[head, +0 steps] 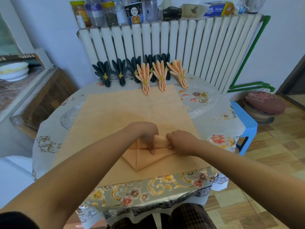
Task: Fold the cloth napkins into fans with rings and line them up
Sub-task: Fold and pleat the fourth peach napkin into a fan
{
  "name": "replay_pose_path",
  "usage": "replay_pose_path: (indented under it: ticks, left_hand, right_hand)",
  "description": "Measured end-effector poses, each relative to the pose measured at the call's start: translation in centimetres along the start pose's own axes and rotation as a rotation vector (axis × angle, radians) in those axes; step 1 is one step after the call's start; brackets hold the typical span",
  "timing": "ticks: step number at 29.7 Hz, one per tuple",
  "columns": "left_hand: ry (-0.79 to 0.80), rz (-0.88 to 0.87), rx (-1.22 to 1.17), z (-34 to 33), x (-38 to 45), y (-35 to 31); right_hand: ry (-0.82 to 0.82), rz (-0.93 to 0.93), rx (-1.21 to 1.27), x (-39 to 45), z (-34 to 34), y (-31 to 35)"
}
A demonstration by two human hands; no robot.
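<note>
A peach napkin (140,158), folded to a point toward me, lies on a larger flat peach cloth (128,111) on the table. My left hand (145,134) presses fingers down on the napkin's upper fold. My right hand (179,142) pinches the same fold from the right. At the table's far edge stand finished fans with gold rings: several dark green fans (103,72) and three peach fans (145,75). Loose gold rings (204,97) lie at the right of the table.
The table wears a floral cover (148,189). Behind it a white radiator (181,43) carries jars, cups and boxes on top. A blue stool (245,123) and a round cushioned pot (264,103) stand to the right; a wooden cabinet (41,96) stands left.
</note>
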State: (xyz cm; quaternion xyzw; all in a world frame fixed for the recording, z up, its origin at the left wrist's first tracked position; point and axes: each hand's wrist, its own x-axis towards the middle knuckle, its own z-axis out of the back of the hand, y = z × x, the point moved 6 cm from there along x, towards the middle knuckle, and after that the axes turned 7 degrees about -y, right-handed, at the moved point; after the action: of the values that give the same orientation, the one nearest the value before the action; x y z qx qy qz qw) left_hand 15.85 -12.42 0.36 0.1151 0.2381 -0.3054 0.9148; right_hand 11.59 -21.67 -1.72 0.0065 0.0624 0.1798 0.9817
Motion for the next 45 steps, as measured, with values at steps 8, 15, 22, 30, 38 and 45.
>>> replay_pose_path:
  ticks: [8,15,22,30,38,45]
  left_hand:
    - [-0.384,0.076,0.283,5.3,-3.2,0.4]
    - [-0.472,0.031,0.522,3.3,-5.4,-2.0]
    - [-0.208,0.055,0.271,-0.8,-5.6,-1.3]
    - [-0.040,0.060,-0.102,-0.6,-5.9,3.1]
    - [-0.250,0.277,-0.462,-3.5,-6.9,5.2]
    - [-0.385,0.437,-0.425,-6.1,-7.4,5.1]
  right_hand:
    - [-0.444,-0.080,0.051,-0.7,3.7,-1.3]
    - [-0.604,0.076,0.117,-2.2,2.0,0.1]
    - [-0.270,-0.023,0.460,-3.2,0.1,0.2]
    - [-0.154,-0.142,0.556,-2.7,0.5,-0.7]
    - [-0.318,-0.153,0.658,-4.5,-0.2,-0.4]
    - [-0.392,-0.204,0.583,-3.9,-0.5,0.7]
